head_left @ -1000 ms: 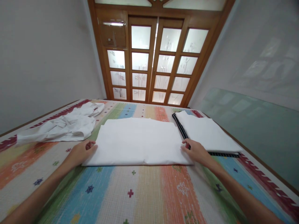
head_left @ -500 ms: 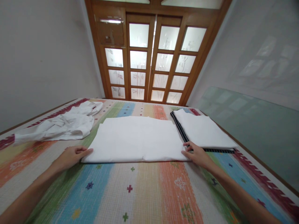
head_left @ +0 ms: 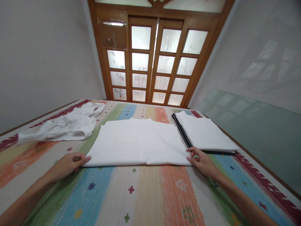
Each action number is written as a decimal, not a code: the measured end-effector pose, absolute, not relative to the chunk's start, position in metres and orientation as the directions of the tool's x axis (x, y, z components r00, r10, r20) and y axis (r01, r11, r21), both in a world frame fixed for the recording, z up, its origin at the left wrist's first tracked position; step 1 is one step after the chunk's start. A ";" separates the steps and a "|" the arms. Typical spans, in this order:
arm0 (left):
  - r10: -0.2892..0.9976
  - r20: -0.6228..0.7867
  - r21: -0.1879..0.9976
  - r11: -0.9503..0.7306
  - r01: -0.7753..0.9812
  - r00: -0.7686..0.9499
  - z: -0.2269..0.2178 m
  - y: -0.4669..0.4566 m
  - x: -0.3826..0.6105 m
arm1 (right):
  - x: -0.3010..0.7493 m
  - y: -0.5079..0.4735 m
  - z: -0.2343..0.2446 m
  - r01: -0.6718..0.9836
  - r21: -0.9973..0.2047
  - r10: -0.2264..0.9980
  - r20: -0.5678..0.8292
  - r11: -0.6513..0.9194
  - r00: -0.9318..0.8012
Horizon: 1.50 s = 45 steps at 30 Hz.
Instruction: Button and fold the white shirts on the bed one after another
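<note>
A folded white cloth (head_left: 138,142) lies flat across the middle of the striped bedspread (head_left: 145,194). My left hand (head_left: 67,164) is at its near left corner, fingers curled and fingertips pinching the edge. Over at the near right corner, my right hand (head_left: 202,160) has thumb and forefinger closed on the cloth's edge. Both forearms reach in from the bottom of the view.
A crumpled white garment (head_left: 66,125) lies at the far left of the bed. A folded white stack with a dark striped border (head_left: 204,133) sits at the right. Beyond the bed stand wooden doors with frosted panes (head_left: 152,59); a glass panel (head_left: 254,125) runs along the right.
Both hands slid toward me along the cloth's sides, from its side edges to its near corners. The cloth itself has stayed flat.
</note>
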State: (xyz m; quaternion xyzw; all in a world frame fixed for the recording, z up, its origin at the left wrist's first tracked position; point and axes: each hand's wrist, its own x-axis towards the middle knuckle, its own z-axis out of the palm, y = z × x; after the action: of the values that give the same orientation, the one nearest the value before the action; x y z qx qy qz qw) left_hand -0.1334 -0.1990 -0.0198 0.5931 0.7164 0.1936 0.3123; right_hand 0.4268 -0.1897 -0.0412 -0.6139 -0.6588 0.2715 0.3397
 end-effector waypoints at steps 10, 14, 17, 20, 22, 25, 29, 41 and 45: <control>0.997 -0.065 0.585 0.080 0.807 -0.051 -0.016 -0.205 -0.127 | 0.429 -0.196 -0.042 0.731 -0.668 0.988 0.141 0.137 -0.056; 0.998 -0.015 0.598 0.061 0.799 -0.065 -0.013 -0.208 -0.127 | 0.432 -0.196 -0.041 0.701 -0.700 0.985 0.169 0.140 -0.028; 0.998 0.011 0.587 0.050 0.808 -0.069 -0.013 -0.209 -0.127 | 0.434 -0.197 -0.040 0.719 -0.682 0.984 0.177 0.134 -0.015; 0.997 0.019 0.569 0.047 0.821 -0.070 -0.016 -0.211 -0.129 | 0.432 -0.200 -0.039 0.758 -0.638 0.981 0.193 0.134 -0.011; 0.998 0.037 0.556 0.029 0.831 -0.059 -0.019 -0.213 -0.131 | 0.431 -0.202 -0.039 0.782 -0.607 0.978 0.208 0.138 -0.012; 0.992 0.116 0.545 -0.020 0.838 -0.051 -0.023 -0.217 -0.133 | 0.429 -0.205 -0.038 0.804 -0.576 0.975 0.219 0.148 -0.023; 0.976 0.210 0.531 -0.063 0.845 -0.059 -0.031 -0.220 -0.135 | 0.429 -0.207 -0.039 0.829 -0.534 0.969 0.242 0.169 -0.042; 0.949 0.308 0.249 -0.152 0.956 0.071 -0.028 -0.221 -0.139 | 0.451 -0.208 -0.047 0.954 -0.210 0.903 0.416 0.213 -0.110; 0.863 0.497 0.165 -0.194 0.967 0.088 -0.008 -0.211 -0.101 | 0.414 -0.196 -0.026 0.900 -0.232 0.845 0.487 0.369 -0.221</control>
State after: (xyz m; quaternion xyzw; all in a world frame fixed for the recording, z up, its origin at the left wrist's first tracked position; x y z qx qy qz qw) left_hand -0.1014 -0.2107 -0.0079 0.7304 0.6266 0.2518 -0.1030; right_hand 0.4136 -0.1961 -0.0257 -0.5594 -0.7798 -0.0497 0.2765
